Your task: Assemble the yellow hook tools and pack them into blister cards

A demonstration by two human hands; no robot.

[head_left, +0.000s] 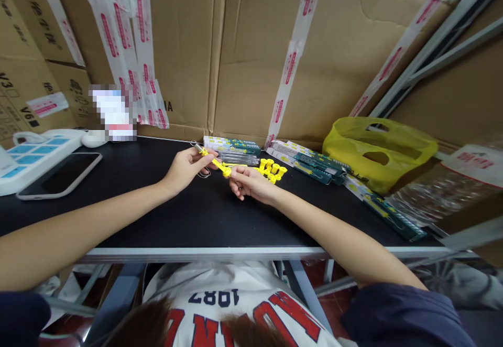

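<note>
Between my two hands is a thin yellow stick-like tool (218, 164) with a silver metal end and a flared yellow end. My left hand (186, 169) is closed around its metal end, at the upper left. My right hand (248, 182) pinches the flared yellow end. A thin wire loop shows by the left fingers; what it belongs to is unclear. Just beyond my right hand, several small yellow flared pieces (271, 169) lie on the black table (204, 221). Behind them are some clear thin tubes (239, 157) and printed narrow boxes (231, 144).
More narrow boxes (310, 163) lie right of centre, with another box (383, 208) nearer the right edge. A yellow plastic bag (377, 153) stands behind them. On the left are a phone (61, 175) and a white power strip (37, 161). Large cardboard (251, 74) walls the back.
</note>
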